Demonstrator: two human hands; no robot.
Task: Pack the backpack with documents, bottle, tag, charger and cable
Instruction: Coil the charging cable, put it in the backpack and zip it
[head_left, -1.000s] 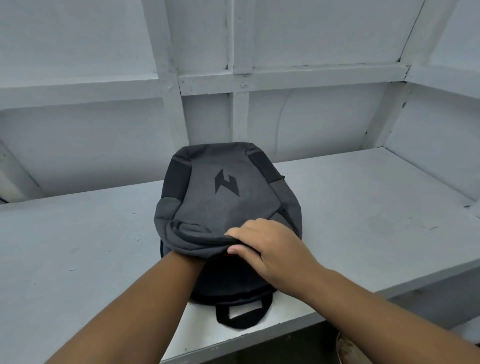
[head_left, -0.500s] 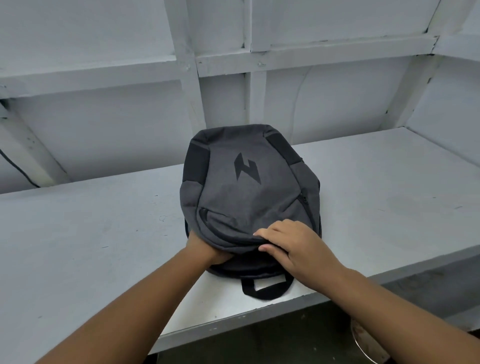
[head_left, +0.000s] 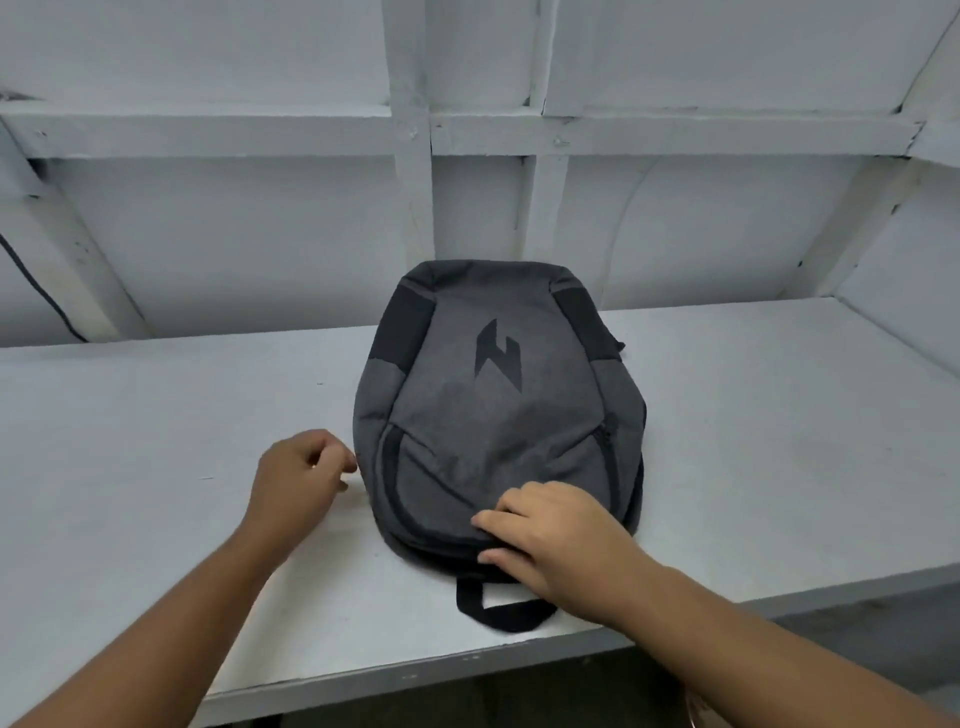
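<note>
- Lying flat at the centre of the frame: the backpack (head_left: 493, 415), dark grey with black side panels, front face up, on the white table (head_left: 779, 441).
- Logo (head_left: 497, 356): a black angular mark on the upper half of the backpack's front face.
- Carry handle (head_left: 498, 608): a black loop at the backpack's lower end. It lies flat on the table, close to the table's lower edge.
- Your right hand (head_left: 561, 540), lower centre-right of the frame: it rests on the backpack's lower edge. The fingers (head_left: 511, 512) lie close together on top of the grey fabric and the thumb is tucked beneath the rim, so the fabric is pinched between them.
- Your left hand (head_left: 301, 478), left of centre: it sits above the table just beside the backpack's left edge, fingers curled inward with the tips toward the fabric. Motion blur hides whether they touch it or pinch anything.
- Both of your forearms enter from the bottom corners of the frame.
- Wall (head_left: 208, 234), upper half of the frame: white panels with white framing strips.
- Black cable (head_left: 41, 291), far left: it runs diagonally down the wall.
</note>
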